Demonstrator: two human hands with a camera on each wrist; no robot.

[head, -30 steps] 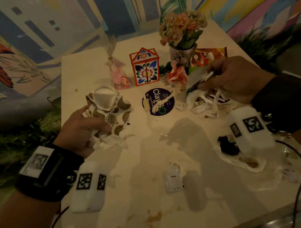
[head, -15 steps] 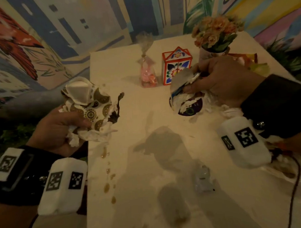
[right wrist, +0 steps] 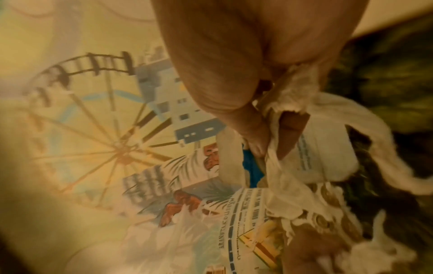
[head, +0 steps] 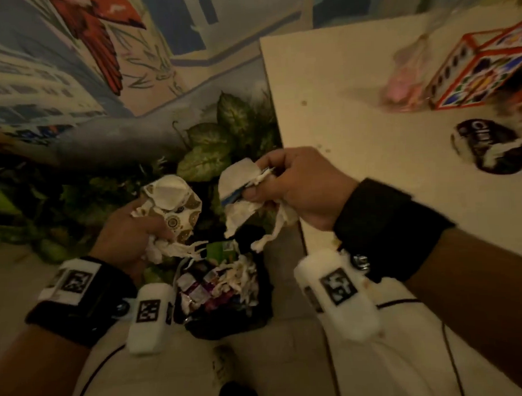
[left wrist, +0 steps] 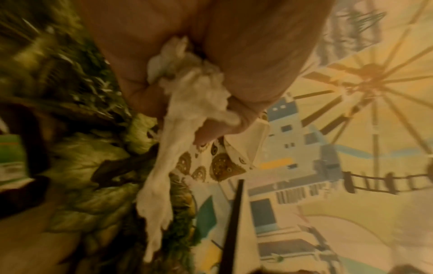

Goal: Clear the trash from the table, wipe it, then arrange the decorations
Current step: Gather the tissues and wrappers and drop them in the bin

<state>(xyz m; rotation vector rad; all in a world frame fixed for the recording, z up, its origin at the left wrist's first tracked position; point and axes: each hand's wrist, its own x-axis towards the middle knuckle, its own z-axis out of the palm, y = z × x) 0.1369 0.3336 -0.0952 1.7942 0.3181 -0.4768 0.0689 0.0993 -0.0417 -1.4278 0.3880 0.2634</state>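
Note:
My left hand (head: 136,229) grips a crushed paper cup with gold medallion print (head: 177,203) and a torn white tissue (left wrist: 187,103), off the table's left edge. My right hand (head: 295,187) pinches a wad of white tissue and a blue-edged wrapper (head: 242,195) beside it. Both bundles hang above a black trash bin (head: 224,291) on the floor, filled with wrappers and shredded paper. The white table (head: 369,105) lies to the right. On it sit a dark round lid (head: 489,148), a floral house-shaped box (head: 480,71) and a pink wrapped favour (head: 403,80).
Green leafy plants (head: 222,140) stand between the bin and the mural wall (head: 72,71). Small brown drips (head: 303,103) dot the table near its left edge. A black cable (head: 448,354) runs from my right wrist strap.
Both hands carried their trash leftward off the table and now hold it over the bin. My view turned left and down, and the flowers left the frame.

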